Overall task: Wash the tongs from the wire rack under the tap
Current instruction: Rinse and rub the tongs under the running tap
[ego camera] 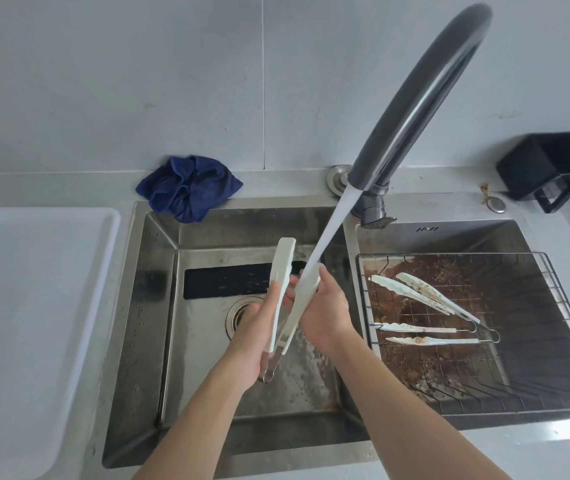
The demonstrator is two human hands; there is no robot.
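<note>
Both hands are over the left basin (159, 306), working one pair of white tongs (285, 268) in the stream of water (328, 230) from the tap (425, 95). Left hand (259, 327) grips the hinge end low down, fingers curled round one arm, so the tips point up into the flow. Right hand (325, 313) wraps the other arm, thumb on top, apparently rubbing it where the water lands. Forearms angle in from below, wrists close together. Holding them spread lets water reach the inner faces, I'd say. Two more soiled tongs (428, 299) lie on the wire rack (553, 306) in the right basin, unwashed.
</note>
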